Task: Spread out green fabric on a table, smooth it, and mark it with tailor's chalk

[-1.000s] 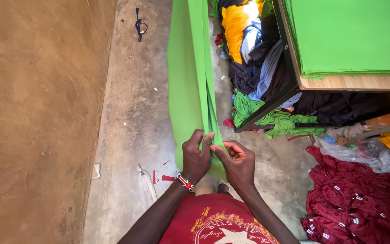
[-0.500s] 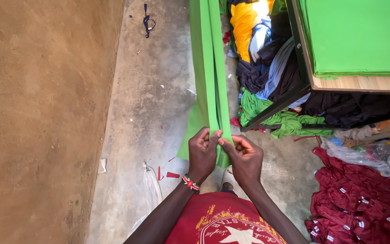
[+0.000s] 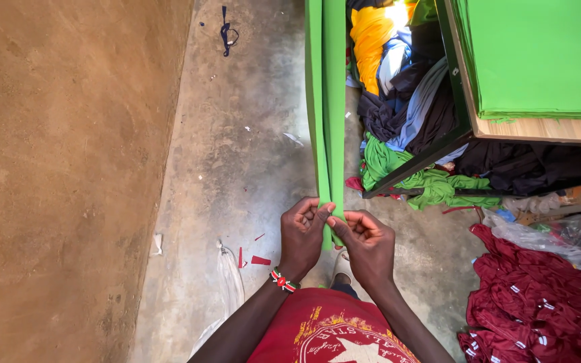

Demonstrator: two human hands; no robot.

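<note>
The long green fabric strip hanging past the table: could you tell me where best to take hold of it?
Probably at its near end, pinched flat from both sides, as the left hand and right hand do: the long green fabric strip is thin, folded lengthwise and limp.

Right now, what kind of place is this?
Probably a small sewing or clothing workshop: both hands pinch a long green cloth strip, green fabric is stacked on a table, and clothes are heaped underneath.

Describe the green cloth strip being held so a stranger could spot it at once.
Start at the wooden table stacked with flat green fabric. Left of it, one narrow green strip hangs over the concrete floor, pinched between the left hand and right hand. Unlike the stacked sheets, it is long and folded lengthwise.
</note>
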